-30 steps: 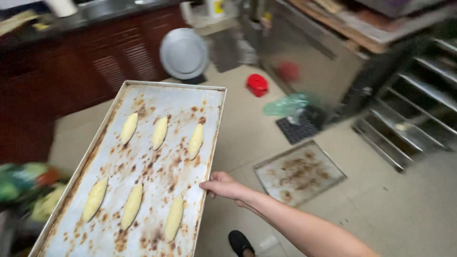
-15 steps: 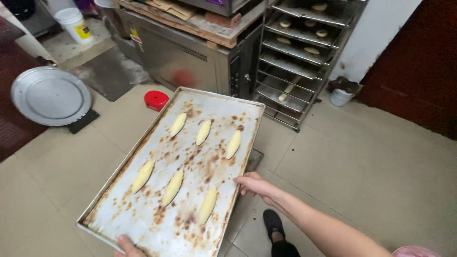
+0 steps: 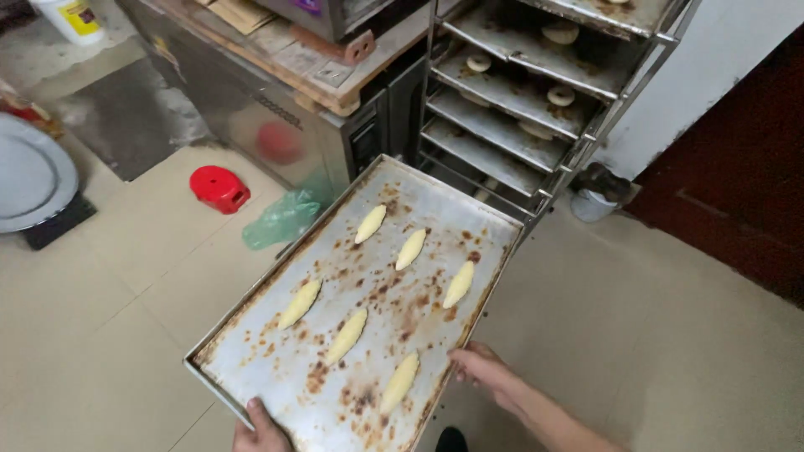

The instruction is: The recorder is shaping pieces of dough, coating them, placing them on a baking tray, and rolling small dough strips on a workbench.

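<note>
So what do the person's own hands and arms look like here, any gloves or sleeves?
Both hands are bare, with no gloves. The right hand leads into a forearm with no sleeve, watch or band showing. Only the fingers and knuckles of the left hand show at the bottom edge; no rings visible.

Stained metal baking tray [image 3: 435,209], held above a tiled floor [image 3: 670,335], carries six pale elongated dough pieces [image 3: 411,249] in two rows of three, well apart. Far side: rack shelves [image 3: 502,125] bearing trays of dough rounds.
</note>
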